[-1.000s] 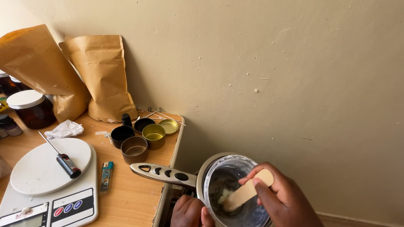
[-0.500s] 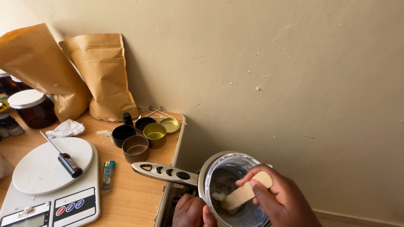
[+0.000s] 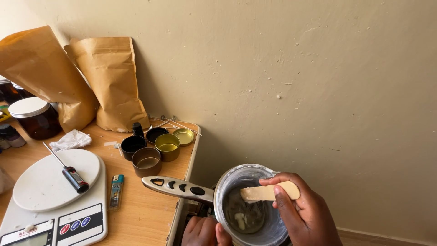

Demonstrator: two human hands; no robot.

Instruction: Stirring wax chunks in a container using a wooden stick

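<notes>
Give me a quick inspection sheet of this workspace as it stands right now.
Surface: wooden table, stained.
Job's things: metal pot with long handle, pale part-melted lumps inside; flat wooden stick held above them.
Clutter: white scale carrying a probe thermometer; lighter; small tins; two brown paper bags; dark jar with white lid; crumpled tissue.
Hands: right hand grips the stick; left hand at the pot's near rim.
Cables: nothing seen.
Surroundings: plain beige wall.
</notes>
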